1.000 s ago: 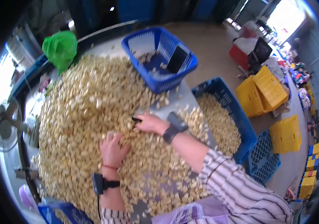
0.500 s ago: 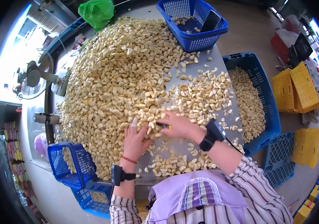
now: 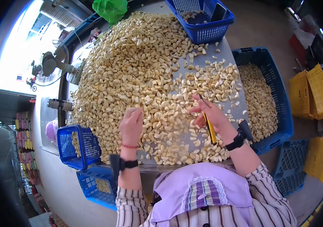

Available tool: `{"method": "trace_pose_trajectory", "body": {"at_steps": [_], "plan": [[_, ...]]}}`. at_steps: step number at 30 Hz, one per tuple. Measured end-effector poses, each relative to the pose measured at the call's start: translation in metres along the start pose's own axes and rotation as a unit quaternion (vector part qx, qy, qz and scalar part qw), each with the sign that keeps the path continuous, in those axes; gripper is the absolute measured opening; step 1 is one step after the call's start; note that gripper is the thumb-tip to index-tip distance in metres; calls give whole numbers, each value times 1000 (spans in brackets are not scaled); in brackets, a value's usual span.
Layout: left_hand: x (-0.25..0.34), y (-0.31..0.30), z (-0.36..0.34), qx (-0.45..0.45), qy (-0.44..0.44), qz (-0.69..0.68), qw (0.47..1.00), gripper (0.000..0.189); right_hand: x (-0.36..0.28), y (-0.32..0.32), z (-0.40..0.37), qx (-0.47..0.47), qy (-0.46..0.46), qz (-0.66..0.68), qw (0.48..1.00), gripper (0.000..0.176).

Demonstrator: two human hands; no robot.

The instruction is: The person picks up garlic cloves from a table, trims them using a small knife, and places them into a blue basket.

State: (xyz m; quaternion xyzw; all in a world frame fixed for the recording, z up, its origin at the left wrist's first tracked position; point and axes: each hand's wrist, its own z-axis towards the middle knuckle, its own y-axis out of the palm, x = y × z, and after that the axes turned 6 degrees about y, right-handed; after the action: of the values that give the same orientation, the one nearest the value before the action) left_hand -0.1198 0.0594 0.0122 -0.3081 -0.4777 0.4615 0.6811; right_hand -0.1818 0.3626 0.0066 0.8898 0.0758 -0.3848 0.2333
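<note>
The metal table (image 3: 225, 53) is carrying a broad heap of what look like peeled garlic cloves (image 3: 131, 64), which is covering most of its left and middle. A dark blue crate (image 3: 274, 81) is standing along the table's right side, holding more cloves. A blue basket (image 3: 206, 34) is resting at the far edge with a few cloves and a phone (image 3: 219, 12) in it, and another perforated basket (image 3: 89, 142) is sitting by the near left corner.

The hands are now hovering apart, where half a second ago they were working close together among the cloves. The left hand (image 3: 132, 123) is curling over the heap's near side; whether it is gripping anything, I cannot tell. The right hand (image 3: 213, 115) is spreading its fingers while keeping hold of a yellow-and-black utility knife (image 3: 209, 130), which is now showing much more of its handle.

Between the hands, a loose patch of cloves (image 3: 169, 143) is covering metal that was lying bare; some cloves are blurring, apparently still rolling. That change seems to be putting a fresh, thin layer within easy reach, nearer the body than the heap.
</note>
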Motion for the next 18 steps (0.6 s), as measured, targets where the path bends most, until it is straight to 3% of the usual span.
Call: {"method": "trace_pose_trajectory", "body": {"at_steps": [2,3,5,7,9,10,11,13,15,17,18], "plan": [[13,26,22,-35,98,50,993,19,7,-1,2,5,-16,-10,1000,52],[8,39,27,-29,107,45,993,19,10,3,1,13,-26,-11,1000,52],[-6,63,33,-183,118,105,970,23,16,14,1,49,-14,15,999,54],[-14,66,34,-190,120,80,971,21,28,29,1,77,-29,48,995,53],[-29,69,25,-137,-29,-231,963,18,39,47,-6,65,-76,51,994,53],[-10,46,27,-196,-194,-382,882,14,41,58,-12,55,-85,-6,995,54],[0,29,26,-200,-185,-386,881,14,40,70,-17,64,-90,-5,994,54],[10,6,14,-230,-317,-594,702,12,42,97,-26,57,-100,-99,988,56],[11,-4,-1,-247,-316,-630,665,11,53,118,-23,62,-149,-123,979,56],[13,-20,-13,-261,-312,-682,608,9,56,137,-21,71,-241,-232,940,56],[10,-27,-17,-268,-325,-689,590,9,54,149,-24,60,-240,-177,953,53]]}}
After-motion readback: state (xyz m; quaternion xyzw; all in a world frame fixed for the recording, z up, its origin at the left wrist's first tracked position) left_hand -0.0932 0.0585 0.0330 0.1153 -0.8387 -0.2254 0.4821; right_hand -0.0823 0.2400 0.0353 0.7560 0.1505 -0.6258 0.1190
